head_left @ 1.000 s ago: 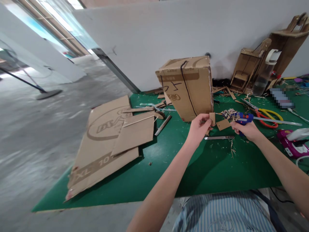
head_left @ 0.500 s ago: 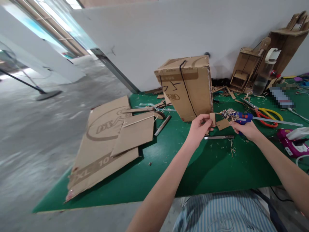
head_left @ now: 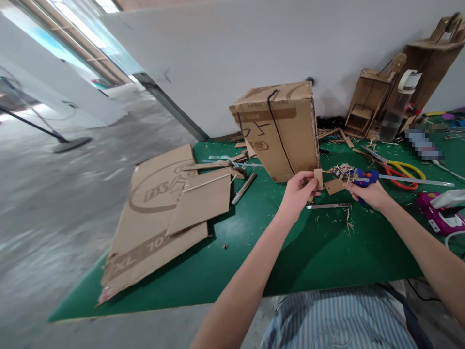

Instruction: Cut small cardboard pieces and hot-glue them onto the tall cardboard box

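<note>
My left hand pinches a small cardboard piece upright between thumb and fingers, just in front of a tall cardboard box. My right hand is wrapped round a blue hot glue gun, with a long clear glue stick poking out of its back. Cardboard shreds cling about the gun's front, and its nozzle points at the small piece. A flat cardboard scrap lies between the hands. Below it rests a narrow metallic strip, perhaps a blade.
Large flat cardboard sheets cover the left of the green table. Scissors, a clear bottle, a phone and a purple device are at right. Cardboard models stand by the wall.
Both hands keep nearly the same pose, the glue gun's tip close to the small cardboard piece. The whole view has shifted very slightly.
</note>
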`<state>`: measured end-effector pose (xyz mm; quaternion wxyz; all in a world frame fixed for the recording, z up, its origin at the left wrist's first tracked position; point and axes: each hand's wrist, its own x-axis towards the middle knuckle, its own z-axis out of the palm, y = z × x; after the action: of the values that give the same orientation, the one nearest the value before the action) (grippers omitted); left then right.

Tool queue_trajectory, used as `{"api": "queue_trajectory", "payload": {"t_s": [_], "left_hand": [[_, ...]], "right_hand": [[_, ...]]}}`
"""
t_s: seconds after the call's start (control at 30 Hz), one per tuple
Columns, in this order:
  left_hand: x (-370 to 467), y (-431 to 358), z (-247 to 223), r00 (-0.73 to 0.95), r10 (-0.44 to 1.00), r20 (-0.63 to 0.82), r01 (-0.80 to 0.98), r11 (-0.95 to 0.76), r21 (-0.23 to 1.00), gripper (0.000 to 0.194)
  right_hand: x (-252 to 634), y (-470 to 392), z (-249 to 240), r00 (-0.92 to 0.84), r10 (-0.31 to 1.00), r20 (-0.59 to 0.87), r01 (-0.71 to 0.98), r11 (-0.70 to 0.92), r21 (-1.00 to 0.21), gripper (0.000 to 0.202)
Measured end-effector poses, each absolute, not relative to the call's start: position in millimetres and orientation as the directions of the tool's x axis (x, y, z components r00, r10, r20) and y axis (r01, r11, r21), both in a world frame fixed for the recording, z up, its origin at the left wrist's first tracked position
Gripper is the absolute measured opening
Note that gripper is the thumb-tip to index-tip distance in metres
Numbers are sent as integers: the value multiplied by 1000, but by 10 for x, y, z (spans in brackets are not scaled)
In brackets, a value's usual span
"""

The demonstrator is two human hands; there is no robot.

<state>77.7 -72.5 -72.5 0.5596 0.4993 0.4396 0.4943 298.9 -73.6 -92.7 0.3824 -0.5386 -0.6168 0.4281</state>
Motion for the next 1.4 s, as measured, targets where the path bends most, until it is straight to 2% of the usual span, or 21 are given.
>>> {"api": "queue_trajectory", "payload": {"t_s": [0.57,0.83,1.4], "left_hand": [[759,-719,-714,112,993,-35,-127,50,991,26],[747,-716,-708,97,994,-45,-107,55,993,32],[734,-734,-669,87,995,-47,-118,57,991,30]], "right_hand": [[2990,-764,-860,-134,987,-85,410,-23,-912,41],[2983,-770,-823,-133,986,-98,449,-28,-893,38],[2986,-754,-844,-162,984,-72,436,6,-900,36]]}}
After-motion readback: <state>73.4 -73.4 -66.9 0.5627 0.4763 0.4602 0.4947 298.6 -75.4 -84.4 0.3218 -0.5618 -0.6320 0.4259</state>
